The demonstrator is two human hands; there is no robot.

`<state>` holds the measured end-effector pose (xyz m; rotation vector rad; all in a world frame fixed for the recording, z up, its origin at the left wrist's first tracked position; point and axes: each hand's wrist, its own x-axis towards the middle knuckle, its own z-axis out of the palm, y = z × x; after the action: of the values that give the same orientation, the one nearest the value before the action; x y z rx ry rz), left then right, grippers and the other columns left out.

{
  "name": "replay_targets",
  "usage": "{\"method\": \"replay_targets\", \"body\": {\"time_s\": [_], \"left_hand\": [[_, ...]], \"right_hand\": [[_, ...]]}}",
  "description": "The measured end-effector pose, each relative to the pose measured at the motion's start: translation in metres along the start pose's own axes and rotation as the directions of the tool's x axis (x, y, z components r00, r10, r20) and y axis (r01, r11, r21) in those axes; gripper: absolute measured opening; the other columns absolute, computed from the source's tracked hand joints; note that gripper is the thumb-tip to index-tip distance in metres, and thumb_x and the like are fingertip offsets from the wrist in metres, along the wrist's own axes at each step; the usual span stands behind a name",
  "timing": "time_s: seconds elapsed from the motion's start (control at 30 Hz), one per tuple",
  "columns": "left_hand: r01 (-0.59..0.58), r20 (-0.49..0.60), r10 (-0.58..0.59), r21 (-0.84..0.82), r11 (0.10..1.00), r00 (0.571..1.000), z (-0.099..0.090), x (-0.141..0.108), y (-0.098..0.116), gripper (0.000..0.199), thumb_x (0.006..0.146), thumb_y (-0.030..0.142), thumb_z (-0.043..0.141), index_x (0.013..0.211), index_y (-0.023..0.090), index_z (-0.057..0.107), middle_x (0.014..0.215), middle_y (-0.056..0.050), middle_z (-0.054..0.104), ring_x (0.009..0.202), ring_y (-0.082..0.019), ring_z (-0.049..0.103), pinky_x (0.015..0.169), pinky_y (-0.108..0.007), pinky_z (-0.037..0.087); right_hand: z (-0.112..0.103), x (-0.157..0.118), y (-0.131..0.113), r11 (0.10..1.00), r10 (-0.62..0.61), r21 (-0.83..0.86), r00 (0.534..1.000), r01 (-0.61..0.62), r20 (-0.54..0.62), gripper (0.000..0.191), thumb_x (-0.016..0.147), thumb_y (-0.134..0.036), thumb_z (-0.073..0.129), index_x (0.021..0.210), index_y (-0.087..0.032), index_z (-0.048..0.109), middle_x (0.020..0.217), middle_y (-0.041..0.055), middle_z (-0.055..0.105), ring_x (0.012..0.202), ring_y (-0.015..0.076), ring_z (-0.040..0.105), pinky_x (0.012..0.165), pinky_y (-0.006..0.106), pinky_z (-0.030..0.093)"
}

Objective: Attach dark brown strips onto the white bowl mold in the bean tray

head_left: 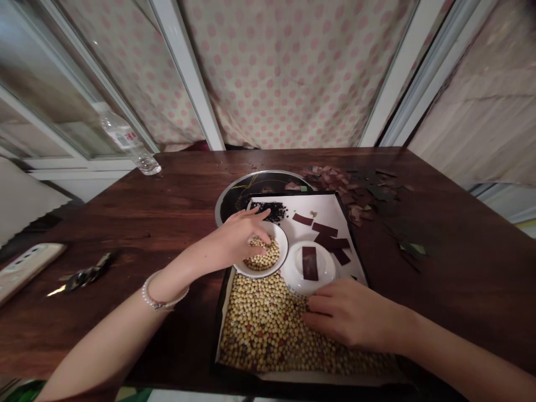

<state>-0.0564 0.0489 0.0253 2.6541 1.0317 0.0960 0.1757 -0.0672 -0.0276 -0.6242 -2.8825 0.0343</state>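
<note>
On the dark wooden table (180, 190): one paper-lined black tray (329, 205), near half covered with tan beads (262, 312). Item, white dark-rimmed bowl (283, 243) of similar beads, upright in the tray; left hand (243, 234) over it, thumb and fingers apart, reaching inside. Item, upturned white bowl (325, 269) beside it, dark red strip (310, 263) on its base; right hand (341, 314) near, fingers curled, whether gripping anything I cannot tell. Item, black beads (275, 212), tray's far left corner.
</note>
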Motion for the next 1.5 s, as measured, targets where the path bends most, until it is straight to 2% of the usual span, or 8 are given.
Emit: {"method": "replay_targets", "body": {"time_s": [0.13,0.3,0.53,0.67,0.8,0.9,0.97,1.5], "left_hand": [[-0.074,-0.111,0.062,-0.113,0.991,0.992,0.002,0.003,0.017,0.026,0.083,0.032,0.055,0.106,0.022,0.062,0.134,-0.007,0.048,0.127,-0.024,0.039,0.106,-0.044,0.030],[-0.178,-0.091,0.163,-0.193,0.965,0.982,0.021,-0.001,0.041,0.080,0.075,0.042,0.064,0.140,0.022,0.023,0.141,-0.011,0.037,0.127,-0.025,0.039,0.104,-0.042,0.036],[-0.209,-0.156,0.189,-0.126,0.970,0.970,0.042,0.000,0.055,0.078,0.073,0.042,0.067,0.136,0.018,0.030,0.135,-0.013,0.044,0.125,-0.028,0.040,0.104,-0.046,0.035],[-0.183,-0.196,0.151,-0.157,0.971,0.969,0.045,0.001,0.056,0.072,0.072,0.041,0.067,0.133,0.021,0.034,0.133,-0.009,0.048,0.123,-0.030,0.042,0.101,-0.048,0.037],[-0.175,-0.209,0.133,-0.194,0.965,0.969,0.047,0.002,0.057,0.068,0.073,0.032,0.067,0.132,0.021,0.036,0.132,-0.009,0.049,0.120,-0.028,0.045,0.099,-0.046,0.041],[-0.148,-0.201,0.102,-0.226,0.963,0.974,0.048,0.003,0.058,0.067,0.072,0.031,0.068,0.130,0.018,0.039,0.128,-0.010,0.051,0.117,-0.027,0.048,0.097,-0.044,0.043],[-0.130,-0.191,0.083,-0.250,0.960,0.978,0.048,0.003,0.059,0.067,0.071,0.033,0.070,0.129,0.018,0.039,0.125,-0.011,0.054,0.116,-0.027,0.050,0.096,-0.044,0.044],[-0.125,-0.223,0.049,-0.338,0.933,0.974,0.049,0.003,0.059,0.064,0.070,0.032,0.070,0.126,0.020,0.042,0.120,-0.008,0.058,0.108,-0.024,0.056,0.090,-0.039,0.047]], "right_hand": [[0.000,0.001,0.000,1.000,0.003,0.010,1.000,-0.003,0.016,0.021,0.089,-0.016,0.046,0.070,-0.017,0.053,0.068,-0.0008,0.056,0.060,0.0126,0.045,0.049,0.030,0.023],[0.002,-0.001,0.002,0.999,-0.009,0.038,1.000,0.008,0.024,0.016,0.090,-0.015,0.044,0.080,-0.017,0.057,0.076,0.0000,0.059,0.067,0.0136,0.049,0.053,0.029,0.027],[0.002,-0.002,0.003,0.999,-0.014,0.053,1.000,0.014,-0.006,0.017,0.089,-0.015,0.046,0.077,-0.017,0.057,0.073,-0.0006,0.059,0.065,0.0131,0.050,0.053,0.029,0.031],[-0.004,-0.001,0.002,0.983,0.019,0.181,0.986,0.012,-0.166,0.015,0.087,-0.014,0.047,0.083,-0.017,0.061,0.073,0.0001,0.061,0.063,0.0115,0.052,0.053,0.027,0.036],[-0.006,-0.001,0.009,0.900,0.327,0.413,0.842,-0.139,-0.430,0.010,0.083,-0.016,0.055,0.088,-0.016,0.064,0.077,0.0020,0.062,0.067,0.0096,0.055,0.057,0.022,0.042],[-0.005,0.000,0.017,0.768,0.599,0.538,0.685,-0.346,-0.415,0.011,0.079,-0.014,0.058,0.084,-0.016,0.067,0.071,0.0012,0.058,0.059,0.0084,0.051,0.054,0.021,0.040],[-0.005,0.001,0.023,0.684,0.692,0.587,0.638,-0.433,-0.337,0.010,0.077,-0.014,0.060,0.082,-0.017,0.069,0.067,-0.0001,0.056,0.054,0.0081,0.047,0.050,0.021,0.038],[-0.005,0.003,0.025,0.525,0.782,0.728,0.588,-0.442,-0.207,0.022,0.082,-0.021,0.052,0.098,-0.021,0.066,0.069,-0.0003,0.058,0.058,0.0104,0.048,0.052,0.023,0.037]]}}
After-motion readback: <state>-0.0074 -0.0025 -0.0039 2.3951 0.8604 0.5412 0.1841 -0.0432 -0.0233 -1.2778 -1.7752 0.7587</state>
